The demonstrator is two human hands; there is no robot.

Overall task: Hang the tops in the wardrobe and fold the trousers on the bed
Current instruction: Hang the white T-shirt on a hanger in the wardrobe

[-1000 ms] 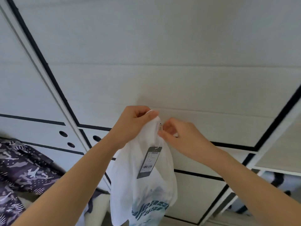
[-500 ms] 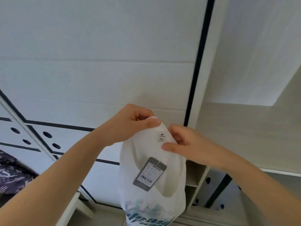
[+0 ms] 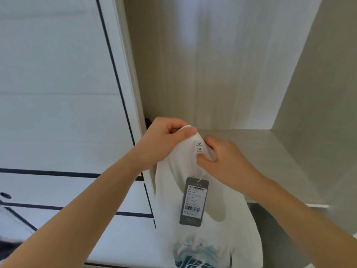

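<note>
A white T-shirt (image 3: 195, 236) with a blue-green print hangs from both my hands in front of the open wardrobe compartment (image 3: 212, 74). My left hand (image 3: 166, 140) grips the collar at its top. My right hand (image 3: 222, 161) pinches the collar beside the 2XL neck label (image 3: 199, 148). A dark price tag (image 3: 193, 201) dangles on a string below the label. No hanger shows in the fabric or in either hand. The shirt's lower part runs out of the frame.
The white wardrobe door (image 3: 58, 93) with dark trim lines stands to the left. A pale wooden shelf (image 3: 260, 151) lies behind my hands, with a side wall (image 3: 318, 93) on the right. A darker space opens below the shelf.
My view has swung right from the closed doors to the open compartment. Both hands have kept their hold on the collar and carried the shirt along.
</note>
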